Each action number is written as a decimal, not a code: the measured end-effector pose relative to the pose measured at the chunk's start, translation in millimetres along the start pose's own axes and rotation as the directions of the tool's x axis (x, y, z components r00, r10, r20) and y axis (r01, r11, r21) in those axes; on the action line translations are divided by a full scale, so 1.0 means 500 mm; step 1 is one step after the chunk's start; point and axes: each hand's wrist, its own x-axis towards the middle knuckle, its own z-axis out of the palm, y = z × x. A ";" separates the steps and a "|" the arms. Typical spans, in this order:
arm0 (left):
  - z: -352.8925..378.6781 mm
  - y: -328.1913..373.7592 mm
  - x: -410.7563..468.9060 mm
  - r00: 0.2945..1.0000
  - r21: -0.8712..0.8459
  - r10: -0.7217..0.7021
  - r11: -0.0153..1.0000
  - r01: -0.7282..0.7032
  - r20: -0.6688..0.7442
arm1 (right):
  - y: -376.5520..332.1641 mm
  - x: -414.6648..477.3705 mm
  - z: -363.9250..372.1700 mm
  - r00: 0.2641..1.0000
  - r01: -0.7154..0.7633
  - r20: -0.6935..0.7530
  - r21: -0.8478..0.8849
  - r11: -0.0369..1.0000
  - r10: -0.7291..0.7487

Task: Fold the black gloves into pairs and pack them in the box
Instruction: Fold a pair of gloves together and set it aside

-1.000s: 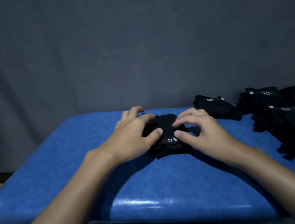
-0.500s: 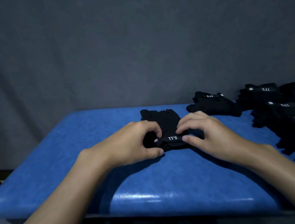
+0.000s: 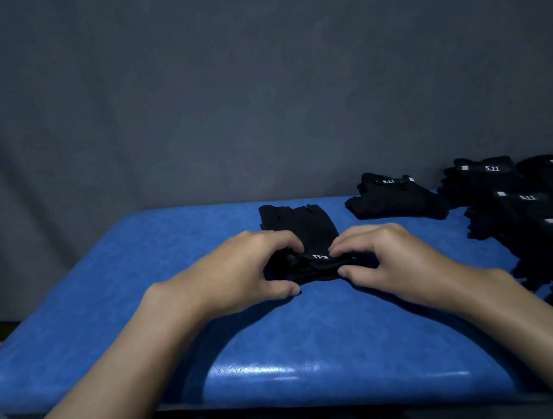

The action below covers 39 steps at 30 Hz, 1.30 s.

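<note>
Two fingerless gloves point(image 3: 300, 230), stacked on blue desk point(image 3: 174, 290); cuff end pinched by left hand point(image 3: 241, 275) and right hand point(image 3: 387, 258), judged for folding; loose gloves point(image 3: 515, 202) kept right.

Table point(image 3: 110, 331) is spanning the foreground, with the backdrop point(image 3: 254, 91) hanging behind its far edge. Centre gloves point(image 3: 301, 227) are lying on the table at mid-depth, finger ends pointing away. Left hand point(image 3: 241, 275) is gripping their near end from the left, right hand point(image 3: 387, 258) from the right. Glove bundle point(image 3: 394, 201) is sitting behind and right of them, apart. Glove pile point(image 3: 527, 215) is crowding the table's right edge.
</note>
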 end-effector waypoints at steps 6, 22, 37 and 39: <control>0.007 -0.003 0.004 0.994 0.025 0.035 0.999 -0.032 -0.101 | -0.011 0.001 0.000 0.999 0.012 -0.030 -0.073 0.997 -0.015; 0.002 0.004 0.007 0.958 -0.445 -0.111 0.895 -0.018 -0.263 | -0.032 0.007 -0.014 0.989 -0.085 -0.082 0.384 0.919 0.125; 0.043 -0.014 0.026 0.958 -0.461 -0.192 0.884 0.075 -0.213 | -0.009 0.015 0.013 0.927 -0.205 -0.194 0.460 0.864 0.323; 0.050 -0.017 0.029 0.958 -0.446 -0.204 0.890 0.097 -0.200 | -0.009 0.013 0.016 0.912 -0.207 -0.229 0.457 0.865 0.340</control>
